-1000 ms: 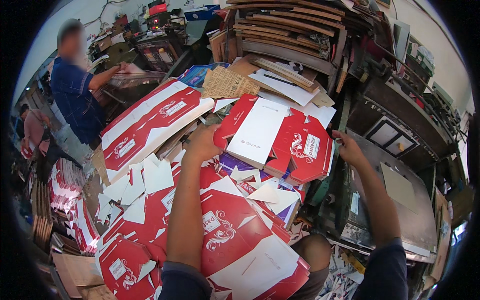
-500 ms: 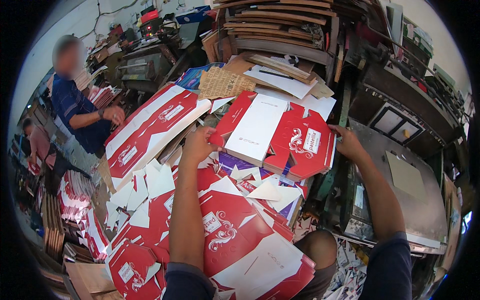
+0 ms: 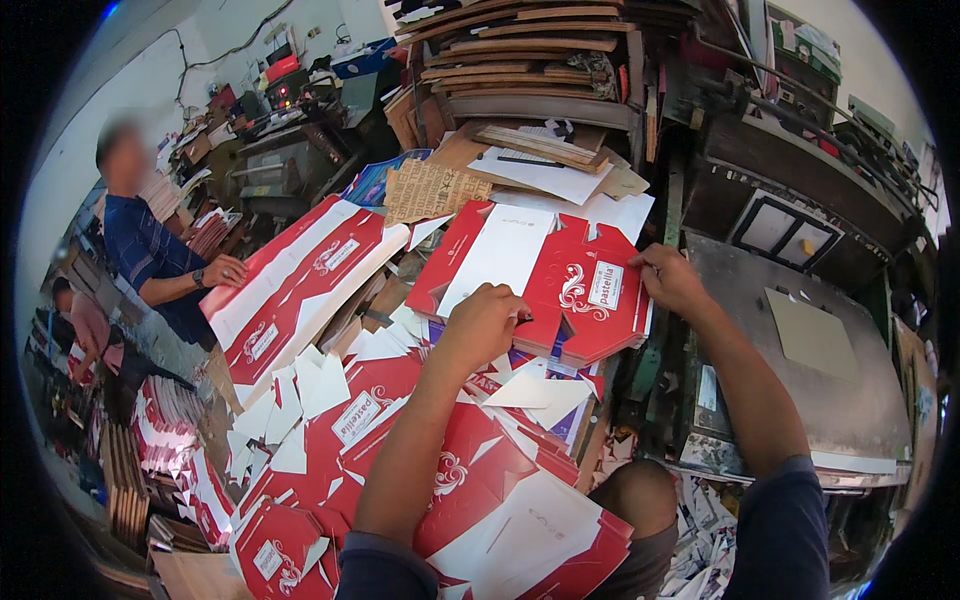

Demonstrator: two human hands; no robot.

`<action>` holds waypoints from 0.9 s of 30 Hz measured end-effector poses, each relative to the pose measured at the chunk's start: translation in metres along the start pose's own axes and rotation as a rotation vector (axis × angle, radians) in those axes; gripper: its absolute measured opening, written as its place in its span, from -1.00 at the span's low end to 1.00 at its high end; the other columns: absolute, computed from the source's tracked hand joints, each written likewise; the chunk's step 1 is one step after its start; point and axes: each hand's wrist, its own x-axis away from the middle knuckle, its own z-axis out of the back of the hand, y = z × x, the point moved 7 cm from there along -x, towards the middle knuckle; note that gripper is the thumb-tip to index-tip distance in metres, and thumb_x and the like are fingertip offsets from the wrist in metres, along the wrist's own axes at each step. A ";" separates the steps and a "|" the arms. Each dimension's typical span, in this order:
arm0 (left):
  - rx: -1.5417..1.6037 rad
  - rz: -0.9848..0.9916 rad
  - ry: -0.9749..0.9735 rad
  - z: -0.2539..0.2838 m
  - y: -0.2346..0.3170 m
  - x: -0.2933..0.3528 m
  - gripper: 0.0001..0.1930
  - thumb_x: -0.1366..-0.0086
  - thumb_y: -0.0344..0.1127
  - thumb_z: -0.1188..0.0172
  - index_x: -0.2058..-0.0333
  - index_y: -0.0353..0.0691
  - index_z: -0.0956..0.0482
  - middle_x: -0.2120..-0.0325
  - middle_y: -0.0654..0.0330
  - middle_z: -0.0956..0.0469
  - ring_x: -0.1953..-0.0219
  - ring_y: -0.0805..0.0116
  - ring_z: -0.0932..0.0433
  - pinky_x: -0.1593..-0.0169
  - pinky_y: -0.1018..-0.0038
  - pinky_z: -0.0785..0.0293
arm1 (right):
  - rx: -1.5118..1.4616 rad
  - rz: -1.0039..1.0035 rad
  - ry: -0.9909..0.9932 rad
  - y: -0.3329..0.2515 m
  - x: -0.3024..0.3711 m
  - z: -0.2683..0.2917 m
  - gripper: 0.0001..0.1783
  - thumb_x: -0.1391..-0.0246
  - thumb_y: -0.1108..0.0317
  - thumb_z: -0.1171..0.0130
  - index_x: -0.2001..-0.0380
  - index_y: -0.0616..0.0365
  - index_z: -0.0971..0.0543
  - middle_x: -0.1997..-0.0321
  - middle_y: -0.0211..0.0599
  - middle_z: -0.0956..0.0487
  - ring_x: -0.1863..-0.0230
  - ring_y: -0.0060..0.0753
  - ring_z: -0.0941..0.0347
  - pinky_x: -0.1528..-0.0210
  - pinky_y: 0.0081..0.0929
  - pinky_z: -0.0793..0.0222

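A thick stack of die-cut red and white carton blanks (image 3: 495, 262) lies before me, with white scrollwork and a label panel on its red part. My left hand (image 3: 484, 325) is at the near edge of this stack, its fingers curled over the edge by the cut-out notch; the thumb is mostly hidden. At the stack's right edge, my right hand (image 3: 670, 282) has its fingers bent and closed against the side. Below my left forearm are more red carton blanks (image 3: 540, 530), loosely piled, with white triangular paper offcuts (image 3: 322, 385) among them.
Printed red and white sheets (image 3: 300, 290) lie at the left, where a co-worker (image 3: 150, 230) has a hand on them. A second person (image 3: 90, 330) is farther back. A metal machine bed (image 3: 800, 360) stands at right; wooden boards (image 3: 530, 60) are stacked behind. Offcuts (image 3: 690, 540) litter the floor.
My left hand has moved from the stack's left edge to its near edge. The right hand stays at the right edge. The co-worker's hand has come down onto the printed sheets.
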 end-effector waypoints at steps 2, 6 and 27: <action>-0.006 -0.002 0.022 0.000 -0.009 0.006 -0.82 -0.15 -0.49 -0.22 0.26 -0.16 -0.69 0.27 0.15 -0.59 0.11 0.11 -0.53 0.01 0.26 -0.49 | 0.002 0.000 -0.010 0.001 -0.004 -0.008 -0.74 -0.01 0.45 -0.07 0.26 0.20 -0.68 0.22 -0.04 -0.62 0.13 0.04 -0.51 -0.03 -0.11 -0.43; -0.047 -0.080 0.071 -0.018 -0.026 0.012 -0.82 -0.11 -0.44 -0.25 0.27 -0.12 -0.69 0.32 0.12 -0.56 0.14 0.07 -0.53 0.03 0.21 -0.49 | 0.029 -0.074 -0.020 0.010 -0.006 -0.024 -0.74 -0.02 0.34 -0.11 0.25 0.06 -0.70 0.23 -0.09 -0.62 0.10 0.00 -0.55 0.03 -0.07 -0.46; -0.149 -0.087 0.135 -0.016 -0.005 0.009 -0.88 0.03 -0.38 -0.30 0.44 -0.10 -0.70 0.26 0.11 -0.51 0.12 0.09 -0.51 0.16 0.25 -0.57 | -0.075 0.110 0.038 0.043 -0.004 -0.022 -0.80 -0.08 0.60 0.02 0.30 0.32 -0.60 0.33 -0.11 -0.56 0.28 -0.26 -0.55 0.21 -0.34 -0.44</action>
